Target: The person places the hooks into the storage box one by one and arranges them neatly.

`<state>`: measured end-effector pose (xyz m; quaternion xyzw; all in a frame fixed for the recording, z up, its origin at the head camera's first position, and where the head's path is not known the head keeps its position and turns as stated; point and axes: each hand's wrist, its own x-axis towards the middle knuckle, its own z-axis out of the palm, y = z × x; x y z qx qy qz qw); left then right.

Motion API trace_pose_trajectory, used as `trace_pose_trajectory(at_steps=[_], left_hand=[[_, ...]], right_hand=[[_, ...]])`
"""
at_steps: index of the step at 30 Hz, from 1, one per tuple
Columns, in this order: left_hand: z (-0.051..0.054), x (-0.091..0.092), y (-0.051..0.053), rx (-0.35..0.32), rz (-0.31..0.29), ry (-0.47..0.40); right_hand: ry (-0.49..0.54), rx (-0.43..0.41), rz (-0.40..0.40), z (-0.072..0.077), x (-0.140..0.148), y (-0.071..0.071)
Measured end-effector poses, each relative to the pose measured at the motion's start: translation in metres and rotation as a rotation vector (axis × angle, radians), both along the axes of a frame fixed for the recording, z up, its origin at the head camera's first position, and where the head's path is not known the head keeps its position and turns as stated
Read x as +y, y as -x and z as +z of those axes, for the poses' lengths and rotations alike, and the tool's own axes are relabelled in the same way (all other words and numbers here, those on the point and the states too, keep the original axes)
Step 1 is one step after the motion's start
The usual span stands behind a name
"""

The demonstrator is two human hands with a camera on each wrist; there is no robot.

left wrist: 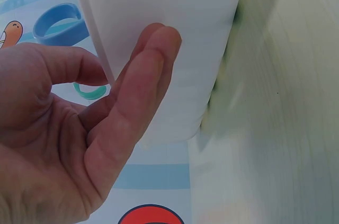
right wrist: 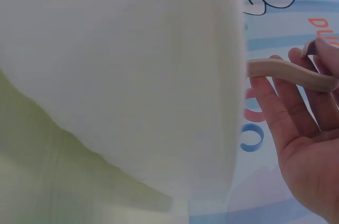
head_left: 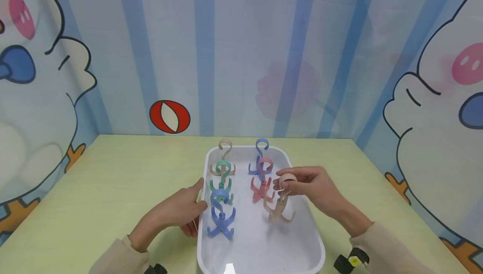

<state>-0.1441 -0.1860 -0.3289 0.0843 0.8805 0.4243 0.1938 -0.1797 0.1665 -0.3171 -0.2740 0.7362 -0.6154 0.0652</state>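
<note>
A white plastic tray (head_left: 260, 249) holds several four-pronged hook hangers. At its left rim is my left hand (head_left: 177, 209), thumb on the rim and fingers against the outer wall (left wrist: 196, 65). My right hand (head_left: 315, 188) pinches the curved top of a beige hook hanger (head_left: 279, 211) over the tray's right side; whether its prongs touch the tray floor I cannot tell. Just behind it stands a pink hook hanger (head_left: 261, 192), with a blue one (head_left: 259, 168) farther back. Down the left side stand a beige hanger (head_left: 223, 168), a green hanger (head_left: 221, 186) and a blue hanger (head_left: 222, 223).
The tray rests on a pale yellow-green table (head_left: 151, 160). Behind the table hangs a blue striped backdrop (head_left: 241, 56) with cartoon figures. Black wrist devices, one a strap with a yellow part (head_left: 354, 260), sit at both sleeves.
</note>
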Motion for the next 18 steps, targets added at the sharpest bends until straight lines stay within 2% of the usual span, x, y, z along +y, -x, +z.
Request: trace_pose_trajectory(at_steps=[18], left_hand=[[0.0, 0.0, 0.0, 0.007, -0.009, -0.002]], right_hand=[[-0.03, -0.021, -0.024, -0.012, -0.007, -0.006]])
